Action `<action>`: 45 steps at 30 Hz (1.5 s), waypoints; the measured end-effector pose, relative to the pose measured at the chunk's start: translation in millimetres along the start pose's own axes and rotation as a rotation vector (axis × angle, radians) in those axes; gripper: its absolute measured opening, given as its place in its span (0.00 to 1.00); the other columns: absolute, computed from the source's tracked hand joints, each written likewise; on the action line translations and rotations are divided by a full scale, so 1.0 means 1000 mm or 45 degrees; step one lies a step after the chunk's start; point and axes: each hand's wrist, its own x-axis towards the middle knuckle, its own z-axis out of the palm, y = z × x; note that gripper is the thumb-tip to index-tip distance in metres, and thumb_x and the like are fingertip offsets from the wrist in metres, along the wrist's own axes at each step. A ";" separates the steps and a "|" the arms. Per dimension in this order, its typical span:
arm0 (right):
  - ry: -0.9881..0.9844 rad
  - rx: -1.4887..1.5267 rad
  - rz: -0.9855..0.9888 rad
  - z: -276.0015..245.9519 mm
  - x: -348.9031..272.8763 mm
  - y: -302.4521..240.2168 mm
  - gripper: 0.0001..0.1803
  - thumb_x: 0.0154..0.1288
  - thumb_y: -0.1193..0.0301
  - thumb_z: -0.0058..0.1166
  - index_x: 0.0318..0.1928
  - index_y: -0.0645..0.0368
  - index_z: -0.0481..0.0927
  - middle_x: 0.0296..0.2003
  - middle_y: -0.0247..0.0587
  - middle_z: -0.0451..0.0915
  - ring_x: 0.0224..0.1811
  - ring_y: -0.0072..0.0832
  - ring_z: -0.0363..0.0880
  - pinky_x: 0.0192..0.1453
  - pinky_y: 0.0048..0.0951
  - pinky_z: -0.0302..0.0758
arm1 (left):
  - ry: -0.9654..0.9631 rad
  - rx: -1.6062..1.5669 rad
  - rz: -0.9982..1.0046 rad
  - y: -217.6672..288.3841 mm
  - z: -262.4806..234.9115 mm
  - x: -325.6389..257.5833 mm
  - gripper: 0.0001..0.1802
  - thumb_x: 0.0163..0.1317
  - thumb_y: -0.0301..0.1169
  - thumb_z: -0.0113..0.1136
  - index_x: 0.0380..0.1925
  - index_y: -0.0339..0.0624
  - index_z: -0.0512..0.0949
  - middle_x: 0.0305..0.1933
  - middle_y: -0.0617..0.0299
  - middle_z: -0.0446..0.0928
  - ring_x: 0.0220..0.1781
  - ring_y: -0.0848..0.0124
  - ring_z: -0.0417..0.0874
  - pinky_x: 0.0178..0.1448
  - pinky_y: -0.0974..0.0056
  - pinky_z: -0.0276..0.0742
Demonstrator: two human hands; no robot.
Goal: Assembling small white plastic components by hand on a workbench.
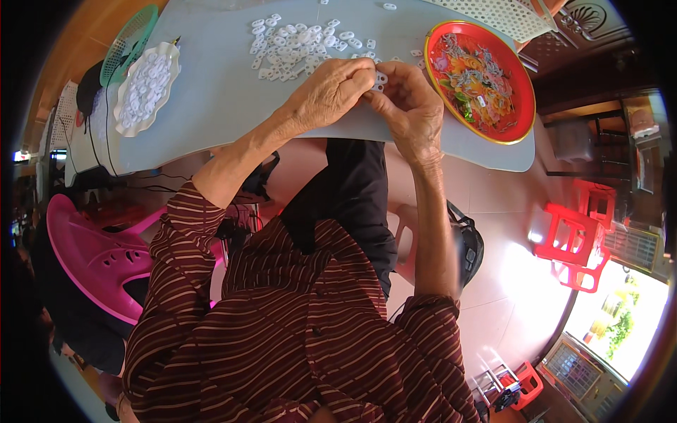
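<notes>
Just above the grey table's near edge, my two hands meet. Between them are a few small white plastic pieces with dark holes (380, 80). My right hand (416, 106) pinches these pieces between thumb and fingers. My left hand (331, 90) is closed, its fingertips against the same pieces; whatever sits inside its grip is hidden. Beyond my left hand spreads a loose pile of similar white pieces (300, 44). To the right lies a round red tray with a gold rim (527, 92), holding many small thin silvery bits and a white piece.
A white scalloped dish (127, 131) heaped with white pieces stands on the left of the table (211, 77). Behind it is a green basket (148, 21). A white perforated rack (504, 17) occupies the far right. A pink chair (84, 254) and red stools (571, 236) stand around.
</notes>
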 end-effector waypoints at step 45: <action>-0.003 -0.354 -0.083 -0.004 -0.009 -0.011 0.10 0.52 0.80 0.62 0.36 0.65 0.78 0.26 0.40 0.81 0.28 0.23 0.80 0.34 0.23 0.75 | 0.056 -0.589 -0.461 0.023 -0.001 -0.002 0.08 0.61 0.27 0.43 0.26 0.33 0.63 0.21 0.55 0.63 0.22 0.64 0.63 0.28 0.62 0.66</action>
